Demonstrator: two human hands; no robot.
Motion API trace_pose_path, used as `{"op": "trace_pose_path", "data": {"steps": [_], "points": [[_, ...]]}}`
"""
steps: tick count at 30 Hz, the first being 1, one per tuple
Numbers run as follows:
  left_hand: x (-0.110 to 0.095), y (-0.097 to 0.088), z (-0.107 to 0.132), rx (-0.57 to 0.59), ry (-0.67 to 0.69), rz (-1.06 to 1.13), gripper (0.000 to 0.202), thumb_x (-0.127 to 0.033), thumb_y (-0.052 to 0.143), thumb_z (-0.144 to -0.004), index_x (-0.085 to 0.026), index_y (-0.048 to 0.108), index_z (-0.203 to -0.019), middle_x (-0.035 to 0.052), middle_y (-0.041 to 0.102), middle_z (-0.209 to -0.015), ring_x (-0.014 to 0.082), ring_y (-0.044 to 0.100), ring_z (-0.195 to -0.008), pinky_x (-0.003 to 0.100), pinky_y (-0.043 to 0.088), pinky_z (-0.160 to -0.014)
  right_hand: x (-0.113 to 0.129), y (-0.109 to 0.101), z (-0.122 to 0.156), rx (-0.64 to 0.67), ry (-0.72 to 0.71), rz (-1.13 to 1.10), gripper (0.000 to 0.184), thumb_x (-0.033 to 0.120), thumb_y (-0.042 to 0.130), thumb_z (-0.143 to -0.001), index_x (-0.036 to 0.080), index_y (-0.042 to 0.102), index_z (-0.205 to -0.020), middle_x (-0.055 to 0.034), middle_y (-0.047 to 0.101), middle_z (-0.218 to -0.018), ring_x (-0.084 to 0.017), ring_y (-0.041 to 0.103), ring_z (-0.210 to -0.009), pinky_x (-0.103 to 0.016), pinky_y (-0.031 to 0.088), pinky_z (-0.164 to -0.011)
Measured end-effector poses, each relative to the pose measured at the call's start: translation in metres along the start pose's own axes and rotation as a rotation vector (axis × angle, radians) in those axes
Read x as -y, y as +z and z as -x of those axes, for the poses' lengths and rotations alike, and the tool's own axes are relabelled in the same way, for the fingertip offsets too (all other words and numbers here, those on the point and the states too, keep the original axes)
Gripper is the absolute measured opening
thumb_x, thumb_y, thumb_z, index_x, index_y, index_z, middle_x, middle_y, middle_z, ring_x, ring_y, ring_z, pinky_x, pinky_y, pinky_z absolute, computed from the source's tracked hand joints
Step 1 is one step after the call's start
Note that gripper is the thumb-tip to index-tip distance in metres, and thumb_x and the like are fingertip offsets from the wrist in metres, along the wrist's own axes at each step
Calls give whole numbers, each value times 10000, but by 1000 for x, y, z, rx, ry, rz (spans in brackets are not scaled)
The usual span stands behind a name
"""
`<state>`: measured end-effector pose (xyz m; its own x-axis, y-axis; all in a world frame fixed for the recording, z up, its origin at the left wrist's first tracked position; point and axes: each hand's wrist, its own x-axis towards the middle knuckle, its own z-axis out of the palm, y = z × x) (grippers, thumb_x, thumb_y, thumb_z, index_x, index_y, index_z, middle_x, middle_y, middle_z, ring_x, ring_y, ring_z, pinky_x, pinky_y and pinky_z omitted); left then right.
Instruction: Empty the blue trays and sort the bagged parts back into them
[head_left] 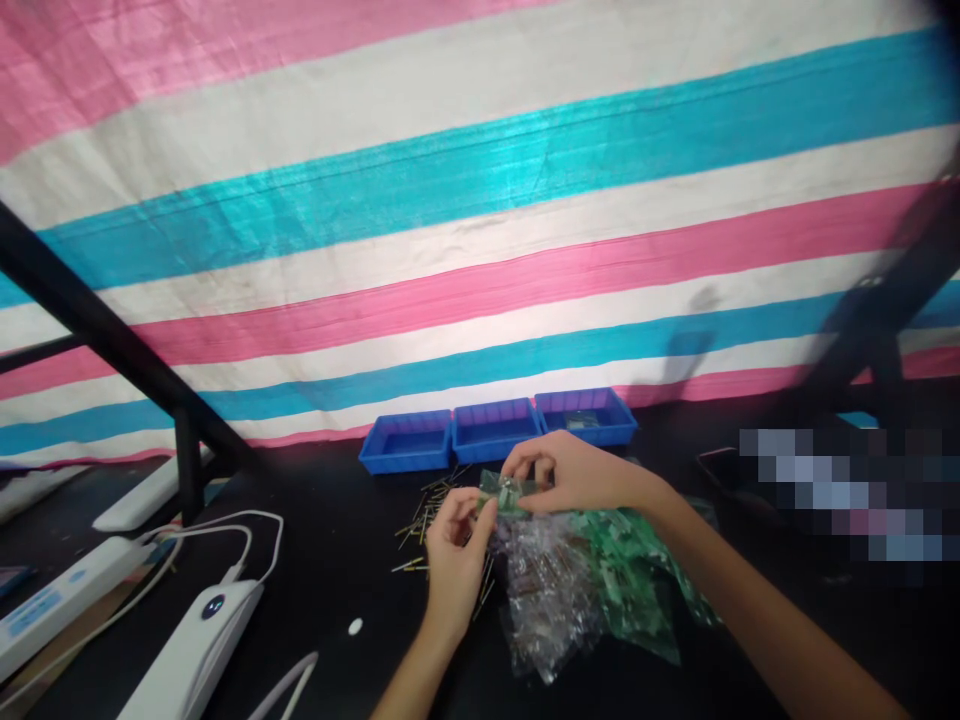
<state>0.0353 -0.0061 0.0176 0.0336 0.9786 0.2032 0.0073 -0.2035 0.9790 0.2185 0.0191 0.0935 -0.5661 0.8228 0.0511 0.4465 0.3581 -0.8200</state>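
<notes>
At the left edge, a long white plastic power strip with a blue label (71, 592) lies on the black tabletop (315, 545). Right of it and nearer sits a white plastic case with a round dark button (187, 655), a thin white cable (281, 540) plugged into its far end. Further right is a small white oval disc (355, 627). At the far side stand three blue rectangular plastic bins in a row (406, 460); the rightmost has a small flat item inside, too indistinct to identify. In front of them, thin gold and silver metal rods (409, 566) lie scattered, partly behind the person's left hand (457, 535). Its thumb and fingers are closed on the left edge of a small green-tinted clear plastic packet (510, 492), raised between the two hands, in front of the bins. The right hand (570, 475) pinches the packet's right side between thumb and curled fingers. Below it, nearer, a crinkled clear plastic bag (551, 595) lies just beside green-tinted plastic bags (637, 605), partly under the right forearm.
</notes>
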Motion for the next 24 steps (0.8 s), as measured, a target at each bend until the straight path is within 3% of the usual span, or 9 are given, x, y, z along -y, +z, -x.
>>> {"op": "trace_pose_path", "data": {"steps": [5, 8, 13, 17, 19, 24], "points": [[-2, 0, 0, 15, 34, -36, 171, -329, 618, -755, -162, 588, -766, -9, 545, -670, 97, 483, -600, 189, 362, -511, 10, -2, 1, -100, -38, 26, 245, 272, 588, -745, 194, 624, -974, -8, 623, -800, -49, 483, -505, -173, 362, -466], [-2, -1, 0, 5, 34, -27, 165, -326, 609, -764, -163, 588, -777, -4, 544, -688, 97, 481, -600, 192, 364, -511, 12, -1, 2, -73, -60, 14, 261, 234, 617, -714, 203, 624, -973, -6, 626, -842, -48, 485, -525, -168, 375, -478], [-2, -3, 0, -46, 163, -48, 102, -271, 634, -734, -171, 620, -745, 42, 550, -891, 129, 539, -740, 207, 405, -568, 8, 1, -1, -103, -132, 36, 97, 145, 587, -711, 186, 668, -743, -8, 615, -879, -52, 496, -591, -171, 395, -523], [-2, -5, -1, -68, 178, -83, 78, -247, 638, -725, -183, 659, -764, 62, 519, -1003, 146, 547, -802, 209, 414, -561, 7, 1, -1, -117, -146, 45, 114, 184, 581, -742, 183, 676, -680, -27, 592, -1044, -47, 536, -620, -180, 414, -537], [-1, -4, -1, -70, 147, -86, 103, -273, 642, -725, -181, 664, -766, 62, 507, -1034, 129, 539, -756, 207, 409, -538, 6, 2, 0, -116, -97, 35, 80, 229, 602, -743, 189, 670, -757, -24, 621, -950, -55, 549, -588, -183, 416, -523], [-1, -4, -3, -58, 99, -114, 196, -349, 598, -763, -165, 663, -740, 58, 520, -966, 108, 515, -661, 209, 385, -480, -1, -2, -1, -91, 70, -5, 276, 416, 574, -772, 192, 598, -933, 23, 593, -669, -66, 515, -448, -195, 415, -453]]}}
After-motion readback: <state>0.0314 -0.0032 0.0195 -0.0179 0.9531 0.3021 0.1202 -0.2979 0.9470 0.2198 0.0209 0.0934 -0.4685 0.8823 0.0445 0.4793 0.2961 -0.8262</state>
